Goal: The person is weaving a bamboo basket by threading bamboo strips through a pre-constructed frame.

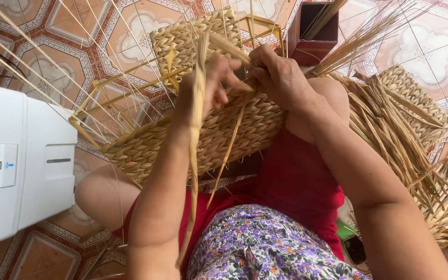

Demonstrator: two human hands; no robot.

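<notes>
Straw basket [219, 132] wall is mostly woven, frame [115, 91] partly bare; left hand [208, 85] and right hand [281, 78] pinch a strand [197, 135].

left hand [208, 85]: forearm runs up the frame, fingers curled shut, knuckles toward camera | right hand [278, 78]: arm bent in from lower right, fingers bunched in a pinch | hands: close together, fingertips almost meeting
</notes>
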